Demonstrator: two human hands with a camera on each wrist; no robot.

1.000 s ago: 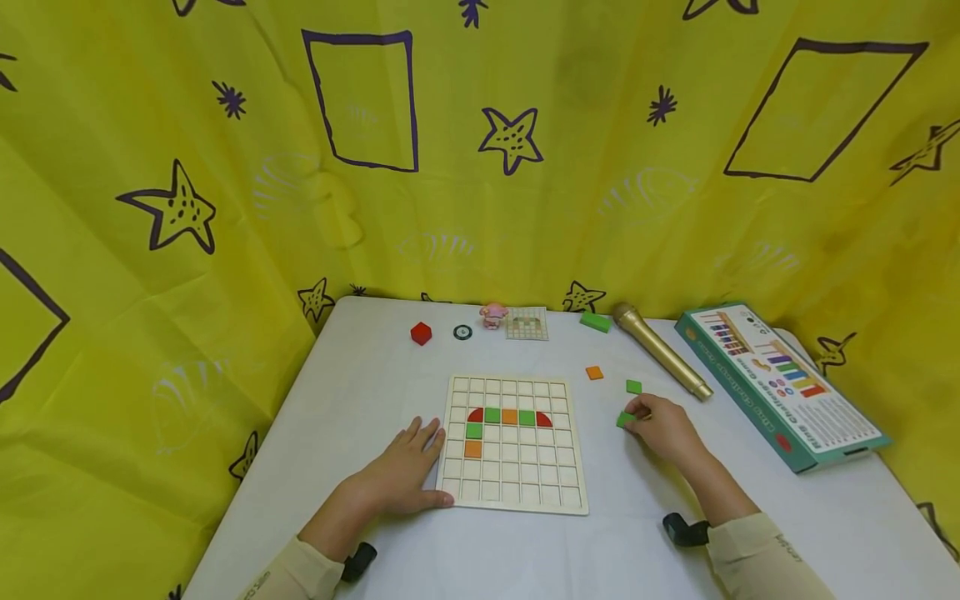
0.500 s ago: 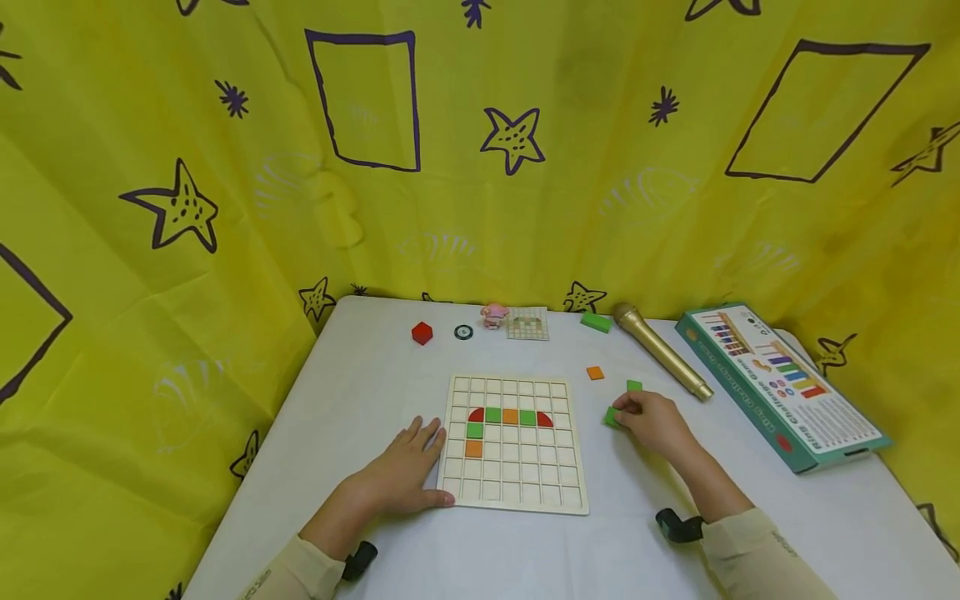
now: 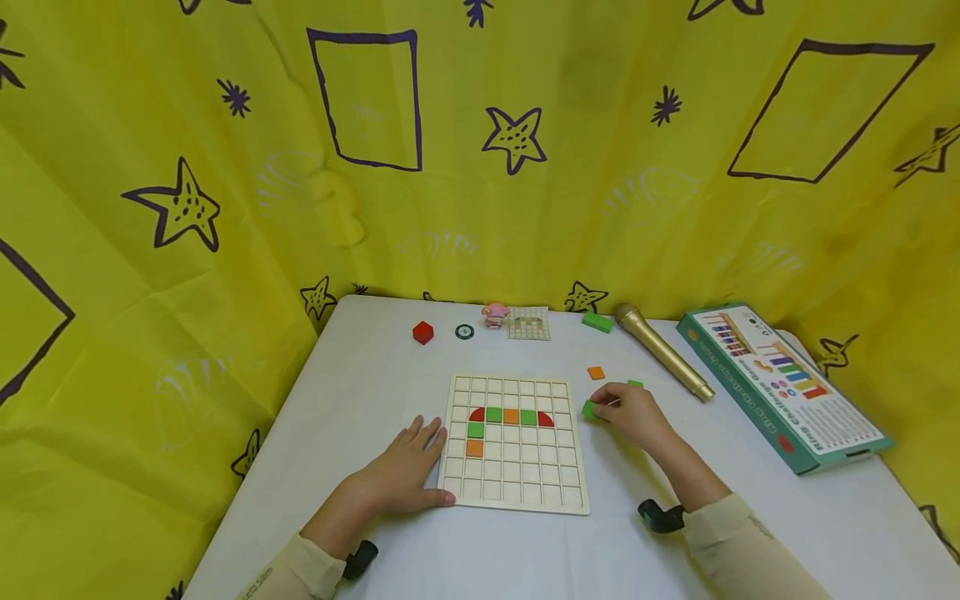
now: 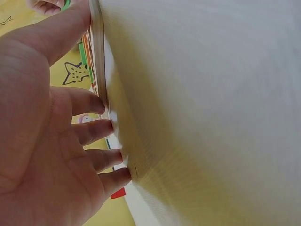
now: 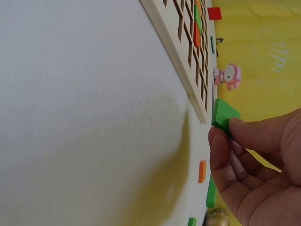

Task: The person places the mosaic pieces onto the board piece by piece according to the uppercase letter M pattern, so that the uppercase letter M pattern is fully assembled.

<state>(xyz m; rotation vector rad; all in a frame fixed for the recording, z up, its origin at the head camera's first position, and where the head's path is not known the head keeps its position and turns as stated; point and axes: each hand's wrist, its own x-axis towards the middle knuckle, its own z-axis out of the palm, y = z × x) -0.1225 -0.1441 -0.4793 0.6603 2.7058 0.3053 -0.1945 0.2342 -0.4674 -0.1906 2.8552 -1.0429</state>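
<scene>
Between thumb and fingers, my right hand [image 3: 633, 414] pinches a green square tile [image 5: 223, 115], held just right of the grid board [image 3: 528, 475]. Spread fingers of my left hand [image 3: 405, 471] rest along the board's left edge, the thumb at its near left corner. On the board, a row runs from a red quarter-round tile [image 3: 477, 414] through green, orange and green squares to another red quarter-round [image 3: 546, 419]. Below the row's left end lie a green square [image 3: 476, 430] and an orange square [image 3: 474, 448]. A loose orange tile [image 3: 596, 372] lies beyond the right hand, which partly hides another green tile [image 3: 635, 384].
Along the back stand a red block [image 3: 423, 332], a round disc [image 3: 464, 332], a pink figurine [image 3: 495, 315], a pattern card [image 3: 528, 323] and a green block [image 3: 597, 322]. A gold microphone [image 3: 663, 352] and a game box [image 3: 783, 387] lie at the right.
My right hand has moved left with the green tile, from near the loose green tile toward the board's right edge. My left hand stays at the board.
</scene>
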